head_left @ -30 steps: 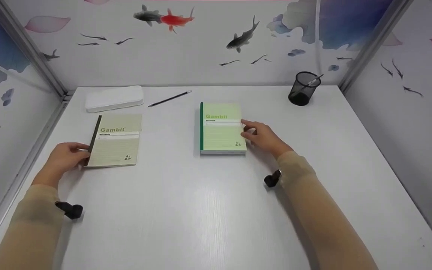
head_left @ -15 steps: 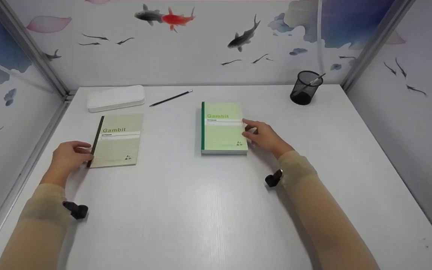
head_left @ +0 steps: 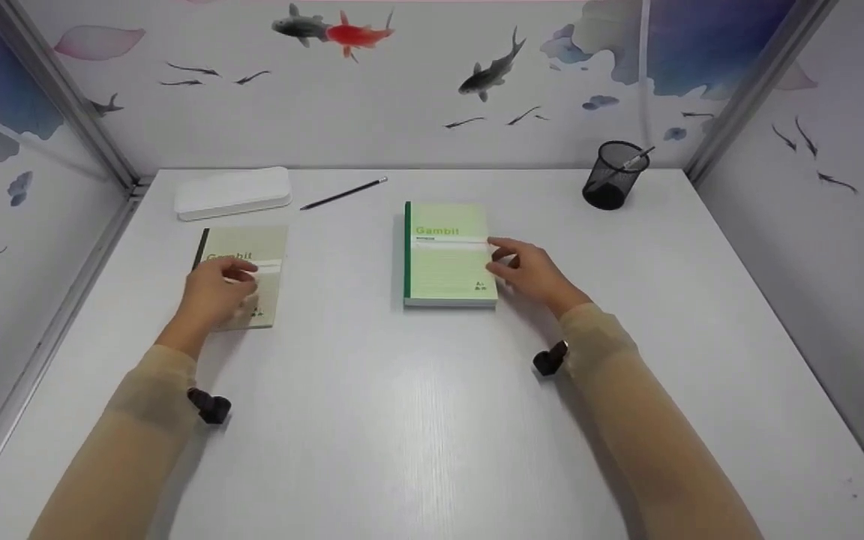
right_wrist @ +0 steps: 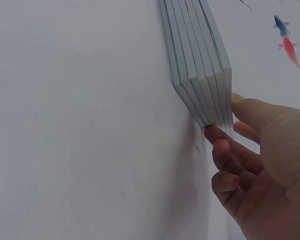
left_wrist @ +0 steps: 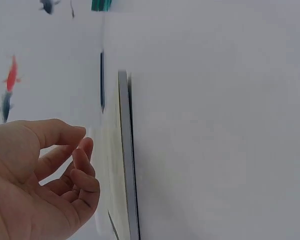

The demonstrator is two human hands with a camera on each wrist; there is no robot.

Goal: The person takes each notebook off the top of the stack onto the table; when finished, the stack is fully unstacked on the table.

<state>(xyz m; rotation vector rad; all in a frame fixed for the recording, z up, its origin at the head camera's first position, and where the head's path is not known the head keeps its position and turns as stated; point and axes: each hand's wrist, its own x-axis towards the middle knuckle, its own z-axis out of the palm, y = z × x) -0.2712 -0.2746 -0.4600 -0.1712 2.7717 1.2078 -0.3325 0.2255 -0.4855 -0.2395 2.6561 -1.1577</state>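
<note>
My left hand [head_left: 214, 296] hovers over a beige "Gambit" notebook [head_left: 268, 241], hiding its lower left part. Its fingers are loosely curled and hold nothing; in the left wrist view the notebook's edge [left_wrist: 126, 145] lies beyond them. At the middle of the table, a squared stack of several notebooks [head_left: 443, 262] has a light green cover with a dark green spine on top. My right hand [head_left: 537, 276] touches the stack's right side with thumb and index finger. From the right wrist view, the thumb is near the top cover and a fingertip meets the page edges [right_wrist: 202, 95].
A white flat case [head_left: 233, 195] lies at the back left, behind the beige notebook. Right of it is a dark pencil [head_left: 343, 193]. A black mesh pen cup [head_left: 612, 180] with a pen stands at the back right. Printed panels wall the white table [head_left: 417, 420] in.
My left hand has left the beige notebook's spine and moved right, up over its cover. The beige notebook had shifted slightly right before that. My right hand stays at the green stack.
</note>
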